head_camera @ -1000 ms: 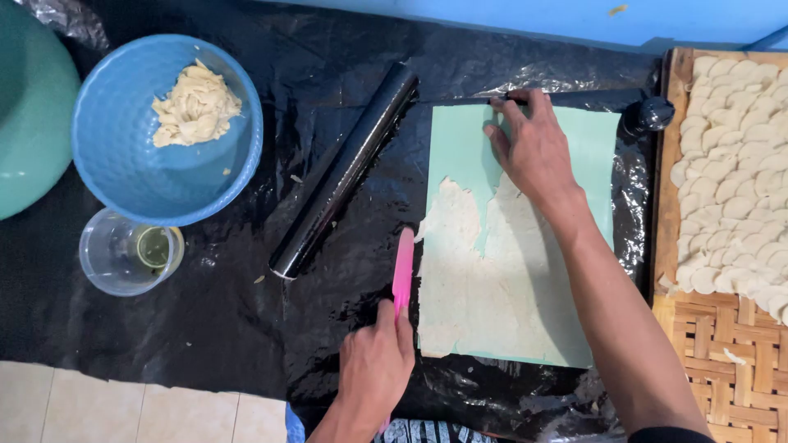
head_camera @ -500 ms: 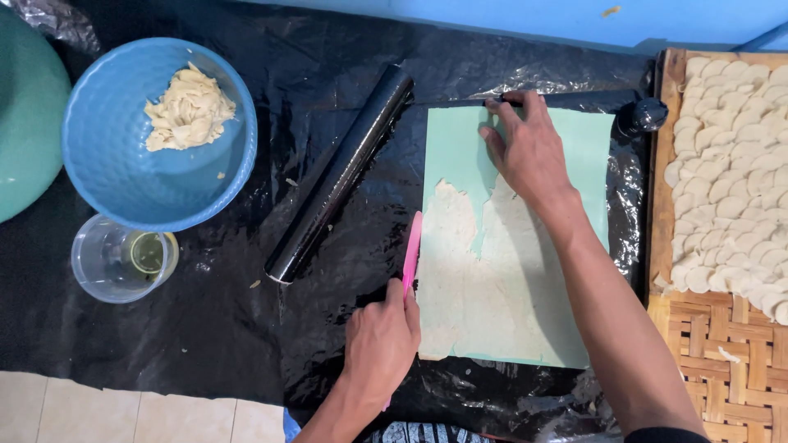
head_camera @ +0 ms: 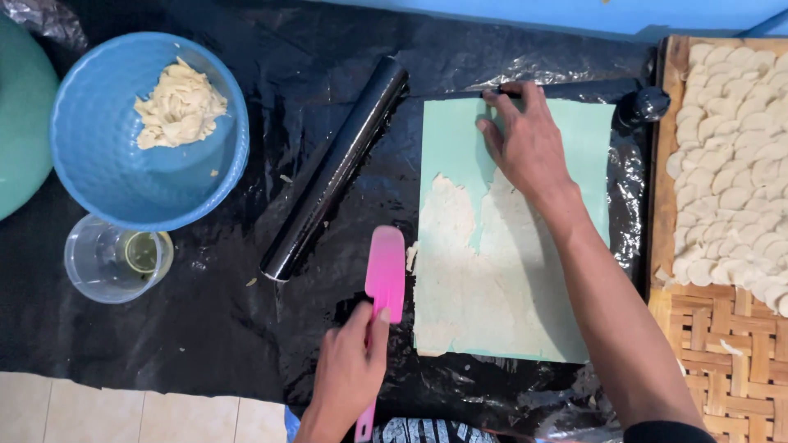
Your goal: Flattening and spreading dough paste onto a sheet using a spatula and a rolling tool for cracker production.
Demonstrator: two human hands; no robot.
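My left hand (head_camera: 349, 369) grips a pink flat scraper (head_camera: 385, 275), its blade tilted flat and just left of the mint green cutting mat (head_camera: 447, 143). A thin, ragged sheet of pale dough (head_camera: 480, 283) covers the mat's lower part. My right hand (head_camera: 525, 143) presses flat on the mat's upper part, fingers near its top edge. A black rolling pin (head_camera: 332, 176) lies diagonally on the black plastic sheet, left of the mat.
A blue bowl (head_camera: 107, 197) with dough scraps sits at the left, above a clear cup (head_camera: 115, 262) with a little oil. A green basin (head_camera: 20, 115) is at the far left. A woven bamboo tray (head_camera: 714, 328) with several dough rounds lies on the right.
My left hand has turned the pink scraper from on edge against the dough to flat, and drawn it slightly left off the mat. My right hand stays pressed on the mat.
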